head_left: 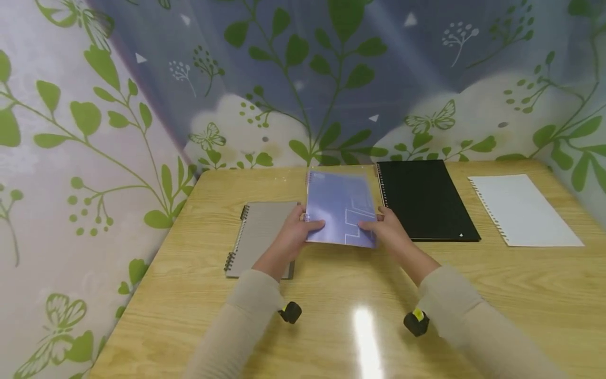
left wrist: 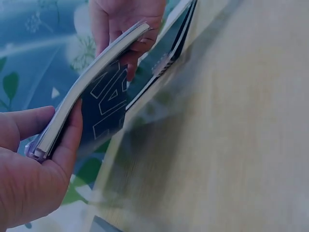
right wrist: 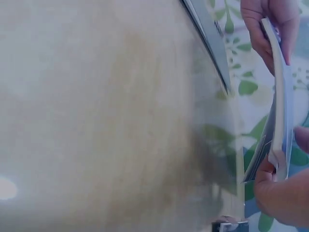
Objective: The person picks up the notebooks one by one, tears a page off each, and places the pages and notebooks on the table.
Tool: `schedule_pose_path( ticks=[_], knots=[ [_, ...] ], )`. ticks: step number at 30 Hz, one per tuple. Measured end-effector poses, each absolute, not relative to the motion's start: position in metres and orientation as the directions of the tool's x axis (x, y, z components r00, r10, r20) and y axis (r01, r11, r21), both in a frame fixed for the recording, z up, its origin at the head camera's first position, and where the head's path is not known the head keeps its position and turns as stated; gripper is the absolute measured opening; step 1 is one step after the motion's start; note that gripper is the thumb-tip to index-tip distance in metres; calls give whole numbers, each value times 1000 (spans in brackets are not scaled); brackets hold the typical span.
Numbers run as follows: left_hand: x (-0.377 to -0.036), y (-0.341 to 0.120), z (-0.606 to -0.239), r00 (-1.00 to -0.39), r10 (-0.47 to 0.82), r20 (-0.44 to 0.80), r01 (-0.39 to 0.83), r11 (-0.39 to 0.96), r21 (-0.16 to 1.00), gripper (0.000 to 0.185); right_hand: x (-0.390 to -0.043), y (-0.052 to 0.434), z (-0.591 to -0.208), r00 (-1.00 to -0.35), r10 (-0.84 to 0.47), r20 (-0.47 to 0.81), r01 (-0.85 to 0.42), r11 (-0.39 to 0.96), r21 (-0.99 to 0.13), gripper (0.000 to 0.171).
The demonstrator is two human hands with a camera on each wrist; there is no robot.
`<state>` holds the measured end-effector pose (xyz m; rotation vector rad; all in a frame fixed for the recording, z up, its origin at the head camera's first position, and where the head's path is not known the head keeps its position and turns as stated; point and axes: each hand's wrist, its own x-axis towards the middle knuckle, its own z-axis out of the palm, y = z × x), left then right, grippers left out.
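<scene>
Passages: we count a narrow lane between the black notebook [head_left: 426, 200] and the white pad [head_left: 525, 210], room beneath the raised purple notebook [head_left: 338, 200], bare worktop [head_left: 525, 289] in front. Obstacles: we list that purple notebook, spanning left hand [head_left: 298, 229] to right hand [head_left: 387, 227]; the grey notebook [head_left: 260, 231] at left; the leaf-patterned backdrop [head_left: 407, 68] behind.

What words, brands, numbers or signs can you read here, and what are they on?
None can be read for certain.
Blue notebook: faint print near the top left, too blurred; white outlines, perhaps letters, perhaps decoration.
Black notebook: white mark near its lower right corner, too small.
Grey notebook, white paper: no writing visible.
</scene>
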<state>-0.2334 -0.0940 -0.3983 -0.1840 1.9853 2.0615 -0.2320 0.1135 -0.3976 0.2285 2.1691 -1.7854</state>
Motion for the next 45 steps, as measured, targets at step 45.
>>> schedule_pose_path(
  ticks=[45],
  knots=[
    [-199,-93,-414,-977,144,-155,129,986,103,61,-212,95,-428,-996,-38,-86,33,721,-692,66]
  ],
)
